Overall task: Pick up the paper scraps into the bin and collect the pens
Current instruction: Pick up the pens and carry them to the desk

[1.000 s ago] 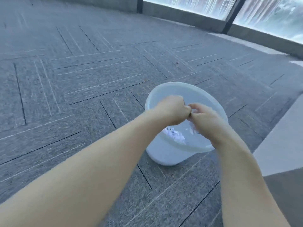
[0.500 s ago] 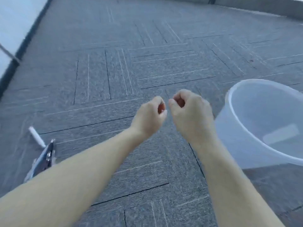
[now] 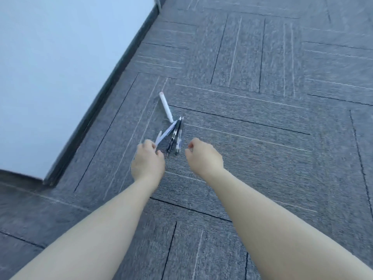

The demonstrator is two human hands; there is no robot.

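Note:
Several pens lie in a loose bunch on the grey carpet in the head view. A white marker (image 3: 166, 107) points away at the far end, a white and blue pen (image 3: 166, 133) slants beside it, and dark pens (image 3: 175, 136) lie side by side. My left hand (image 3: 148, 161) hovers at the bunch's near left end with loosely curled fingers close to the white and blue pen; contact is unclear. My right hand (image 3: 204, 157) hangs just right of the pens, fingers loosely curled, holding nothing. The bin and the paper scraps are out of view.
A white wall (image 3: 60, 57) with a dark skirting strip (image 3: 105, 98) runs diagonally along the left, close to the pens. Grey carpet tiles (image 3: 262, 118) stretch to the right and ahead.
The view has swung left, away from the white bin and onto the pens. Both hands have moved from over the bin to either side of the pen bunch and spread apart.

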